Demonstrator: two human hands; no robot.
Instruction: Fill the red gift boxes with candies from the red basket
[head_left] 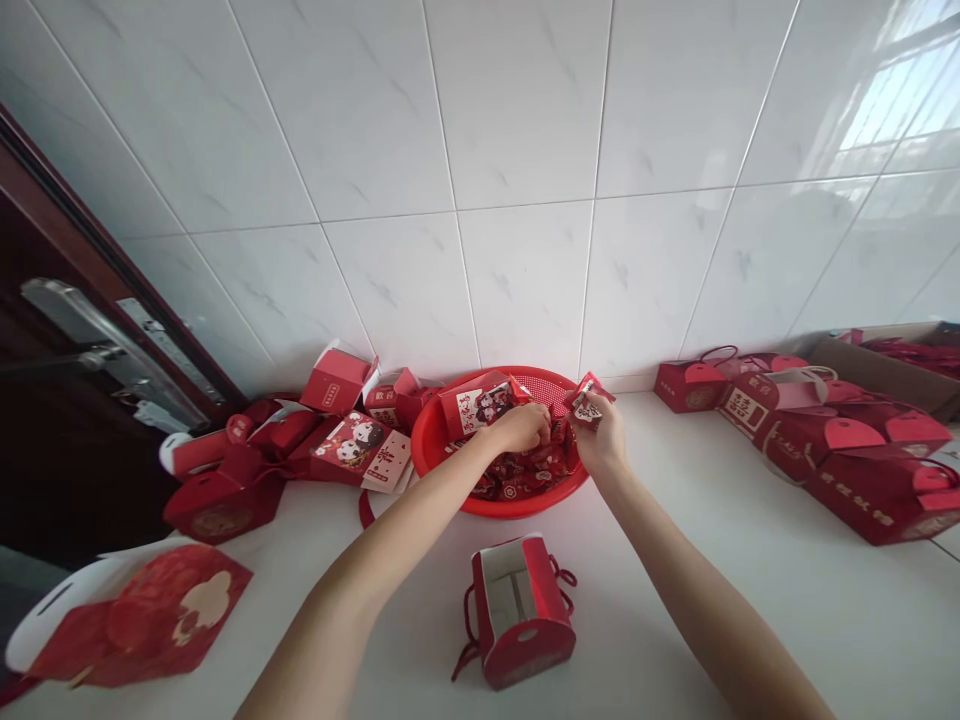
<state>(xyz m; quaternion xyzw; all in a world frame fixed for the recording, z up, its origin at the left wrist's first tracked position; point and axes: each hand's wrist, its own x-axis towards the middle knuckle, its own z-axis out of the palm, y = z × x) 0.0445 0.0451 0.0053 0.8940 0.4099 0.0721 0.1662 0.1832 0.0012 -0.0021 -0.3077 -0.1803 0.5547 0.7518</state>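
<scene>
A red plastic basket (442, 470) stands against the wall, holding red printed packets (529, 480) and a red printed box (480, 405). My left hand (525, 428) reaches into it, fingers curled down over the packets; what they hold, if anything, is hidden. At the basket's right rim, my right hand (600, 430) grips a small red packet (589, 398). In front of the basket sits a small red box (529, 640), its top open and its inside pale, with red cords at both sides.
Red gift boxes (225, 500) crowd the left side, with a larger open one (142, 620) nearer me. More red boxes (847, 440) line the right, beside a brown carton (862, 365). A dark door (60, 400) with a metal handle is at far left.
</scene>
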